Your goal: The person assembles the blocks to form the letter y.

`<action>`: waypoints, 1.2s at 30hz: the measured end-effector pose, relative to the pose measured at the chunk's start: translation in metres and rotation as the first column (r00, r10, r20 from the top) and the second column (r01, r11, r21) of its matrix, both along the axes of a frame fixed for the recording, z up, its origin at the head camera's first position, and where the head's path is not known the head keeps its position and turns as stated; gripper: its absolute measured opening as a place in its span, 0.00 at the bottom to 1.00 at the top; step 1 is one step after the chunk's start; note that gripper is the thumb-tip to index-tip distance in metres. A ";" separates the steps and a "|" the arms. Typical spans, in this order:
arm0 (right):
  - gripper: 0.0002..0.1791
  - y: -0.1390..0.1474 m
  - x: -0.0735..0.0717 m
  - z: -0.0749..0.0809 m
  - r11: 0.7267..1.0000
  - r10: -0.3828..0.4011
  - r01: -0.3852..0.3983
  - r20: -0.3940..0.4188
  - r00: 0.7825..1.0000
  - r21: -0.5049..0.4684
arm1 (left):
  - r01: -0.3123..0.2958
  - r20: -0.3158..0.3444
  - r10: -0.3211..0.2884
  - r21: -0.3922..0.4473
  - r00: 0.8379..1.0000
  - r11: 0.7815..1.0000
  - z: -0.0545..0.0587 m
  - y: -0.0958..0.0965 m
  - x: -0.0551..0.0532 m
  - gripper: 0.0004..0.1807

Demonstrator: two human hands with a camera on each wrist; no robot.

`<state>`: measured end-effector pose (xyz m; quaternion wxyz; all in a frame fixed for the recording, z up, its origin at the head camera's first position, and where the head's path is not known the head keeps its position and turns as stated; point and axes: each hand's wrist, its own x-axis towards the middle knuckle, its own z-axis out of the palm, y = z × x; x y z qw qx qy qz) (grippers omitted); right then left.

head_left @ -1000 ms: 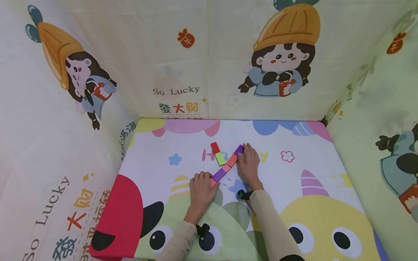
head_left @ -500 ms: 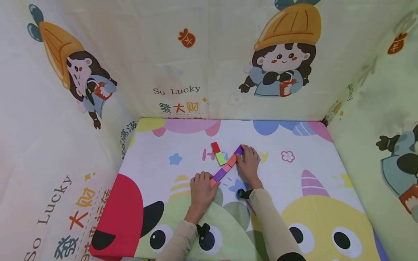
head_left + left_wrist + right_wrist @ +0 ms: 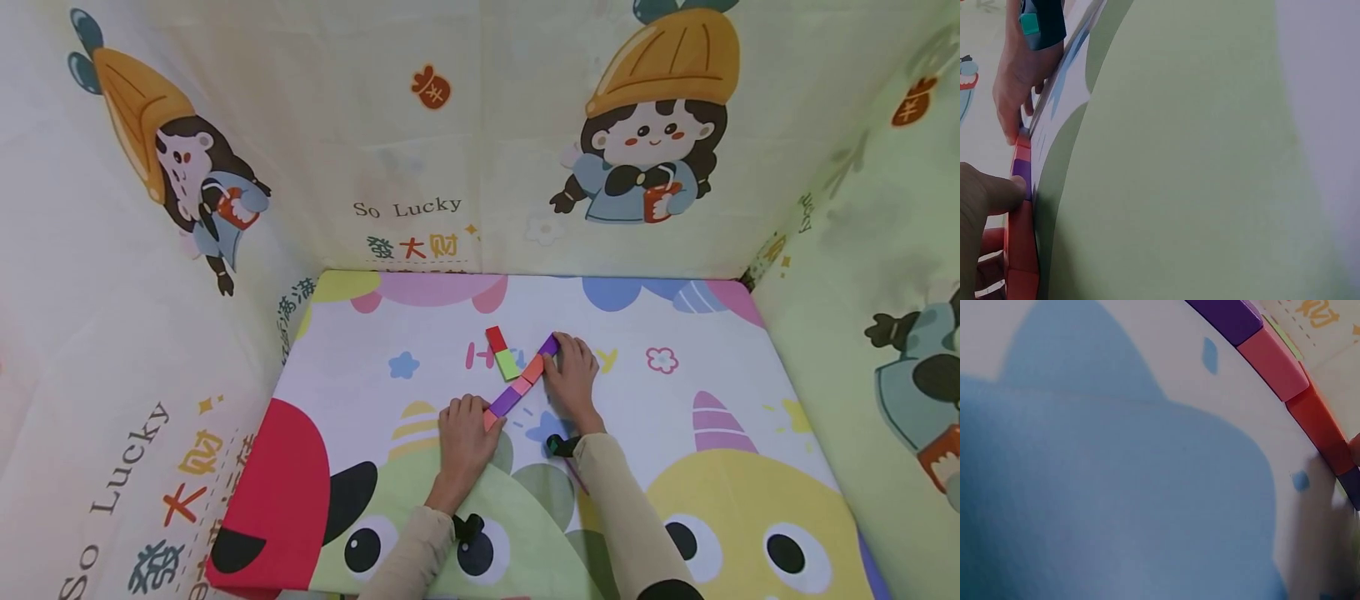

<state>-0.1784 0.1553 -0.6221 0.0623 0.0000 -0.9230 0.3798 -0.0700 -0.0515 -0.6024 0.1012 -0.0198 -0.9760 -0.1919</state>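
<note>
Several coloured wooden-looking blocks lie end to end in a slanting row on the printed table cover. In the head view, my left hand [image 3: 467,442] holds the near-left end, an orange-pink block [image 3: 491,419], with the thumb on one side and fingers on the other. Beyond it come a purple block [image 3: 505,402], a pink block [image 3: 521,385] and an orange block [image 3: 533,367]. My right hand [image 3: 573,380] pinches the far-end purple block [image 3: 551,343], partly covered by its fingers. A green block [image 3: 506,365] and a red block [image 3: 492,338] branch off toward the back.
The cartoon-printed table cover [image 3: 360,333] spreads under the blocks. Fabric walls [image 3: 510,167] with printed figures rise at the back and both sides. Dark wrist cameras [image 3: 468,528] sit at both wrists.
My right hand's fingers have drawn in slightly at the far end of the row. The left hand and the blocks stay almost where they were.
</note>
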 end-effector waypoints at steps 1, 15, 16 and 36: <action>0.30 0.000 0.000 0.000 1.000 0.000 0.000 0.001 1.000 0.000 | -0.002 -0.002 0.002 -0.003 1.000 1.000 0.000 0.000 0.000 0.20; 0.30 0.001 -0.002 -0.003 1.000 -0.011 0.011 -0.011 1.000 -0.001 | -0.022 0.048 0.024 -0.051 0.999 0.998 0.002 0.028 -0.019 0.26; 0.30 0.001 -0.002 -0.004 1.000 -0.012 0.012 -0.013 1.000 -0.001 | -0.025 0.049 0.028 -0.057 0.998 0.998 0.002 0.031 -0.021 0.26; 0.30 -0.002 0.000 -0.001 1.000 -0.012 0.012 -0.018 1.000 0.001 | -0.079 -0.013 0.078 -0.125 0.997 0.989 -0.005 0.049 -0.037 0.24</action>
